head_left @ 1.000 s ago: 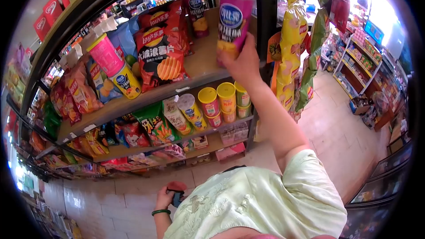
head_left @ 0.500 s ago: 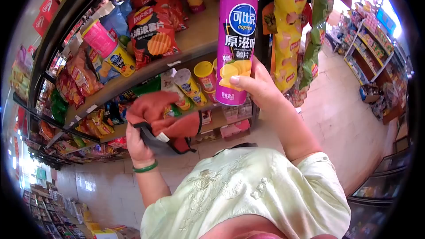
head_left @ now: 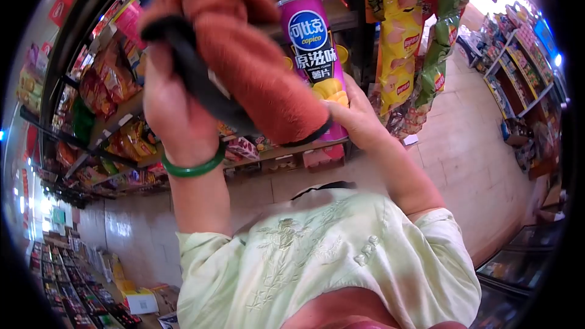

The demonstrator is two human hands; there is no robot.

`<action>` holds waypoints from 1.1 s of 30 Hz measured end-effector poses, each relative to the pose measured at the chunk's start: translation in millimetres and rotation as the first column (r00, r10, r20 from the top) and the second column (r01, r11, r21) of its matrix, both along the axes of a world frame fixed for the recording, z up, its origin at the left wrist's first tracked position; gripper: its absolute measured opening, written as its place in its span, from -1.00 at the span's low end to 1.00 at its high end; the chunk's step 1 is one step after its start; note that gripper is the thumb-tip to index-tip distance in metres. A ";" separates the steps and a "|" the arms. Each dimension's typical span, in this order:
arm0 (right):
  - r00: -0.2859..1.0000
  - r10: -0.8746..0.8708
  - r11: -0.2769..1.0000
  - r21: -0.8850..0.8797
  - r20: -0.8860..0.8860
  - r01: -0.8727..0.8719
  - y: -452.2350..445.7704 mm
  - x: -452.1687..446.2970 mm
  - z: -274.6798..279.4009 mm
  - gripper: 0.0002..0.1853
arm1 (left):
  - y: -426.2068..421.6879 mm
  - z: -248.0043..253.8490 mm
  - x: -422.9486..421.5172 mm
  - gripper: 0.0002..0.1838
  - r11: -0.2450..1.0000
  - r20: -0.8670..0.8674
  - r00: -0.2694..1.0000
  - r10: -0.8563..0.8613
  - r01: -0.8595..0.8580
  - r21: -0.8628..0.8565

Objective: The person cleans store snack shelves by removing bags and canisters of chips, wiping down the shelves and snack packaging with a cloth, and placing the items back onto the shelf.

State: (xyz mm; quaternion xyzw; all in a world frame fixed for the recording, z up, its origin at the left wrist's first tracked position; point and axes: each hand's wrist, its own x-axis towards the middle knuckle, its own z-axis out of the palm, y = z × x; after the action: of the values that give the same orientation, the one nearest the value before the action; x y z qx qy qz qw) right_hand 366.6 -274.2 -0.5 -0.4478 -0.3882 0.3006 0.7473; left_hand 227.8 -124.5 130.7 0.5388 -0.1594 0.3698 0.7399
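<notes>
My left hand [head_left: 177,100], with a green bangle on its wrist, grips a rust-red cloth [head_left: 244,55] with a dark underside. The cloth is blurred and hangs in front of the lower left of a purple chip can [head_left: 309,30]. Around that can's lower right side are the fingers of my right hand [head_left: 358,119]. The can stands nearly upright in the air, its blue logo facing me and its silvery rim at the top. Part of my left fingers is hidden by the cloth.
Behind the hands, a shelf rack [head_left: 125,113] holds chip bags and cans. Yellow chip bags [head_left: 402,42] and green ones [head_left: 443,36] hang right of the can. A white shelf unit [head_left: 518,73] stands farther right on the tiled floor [head_left: 463,152]. Dark cases are at the lower right.
My left hand has risen with the cloth from low beside my body to the can. My right hand has brought the can down from the upper shelf, closer to my body.
</notes>
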 end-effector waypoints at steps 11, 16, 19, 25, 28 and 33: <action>0.534 -0.070 0.982 -0.035 0.842 0.185 5.9 -8.6 -11.4 -0.49 | -46.6 -64.4 33.8 -0.49 -0.183 0.470 0.609 0.639 -0.473 0.862; 0.833 0.133 0.991 -0.088 0.538 -0.102 2.0 -20.9 -32.2 -0.33 | -35.1 -41.4 32.9 -0.57 -0.420 0.672 0.426 0.605 -0.547 0.724; 0.941 0.320 0.937 -0.185 0.109 -0.297 -7.0 -23.0 -33.8 -0.24 | -13.7 -16.0 31.5 -0.66 -0.529 0.753 0.271 0.600 -0.572 0.627; 0.913 0.391 0.903 -0.243 0.118 -0.355 -25.8 -10.6 -42.0 -0.21 | 33.8 7.5 25.2 -0.85 -0.002 0.480 0.427 0.766 -0.746 0.666; 0.917 0.394 0.909 -0.177 0.062 -0.379 -30.6 -8.9 -44.8 -0.17 | 32.0 22.4 8.6 -0.79 0.637 -0.068 0.653 0.754 -0.703 0.314; 0.944 0.305 0.945 -0.165 0.128 -0.282 -31.0 -1.4 -46.1 -0.17 | 28.0 15.8 6.5 -0.81 0.726 -0.088 0.747 0.659 -0.602 0.333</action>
State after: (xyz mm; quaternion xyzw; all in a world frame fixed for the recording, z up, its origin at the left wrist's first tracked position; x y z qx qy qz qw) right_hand 365.2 -305.3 -46.5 -0.4593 -0.4837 0.4011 0.6279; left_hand 234.3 -96.5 146.5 0.6950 0.0582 0.5171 0.4963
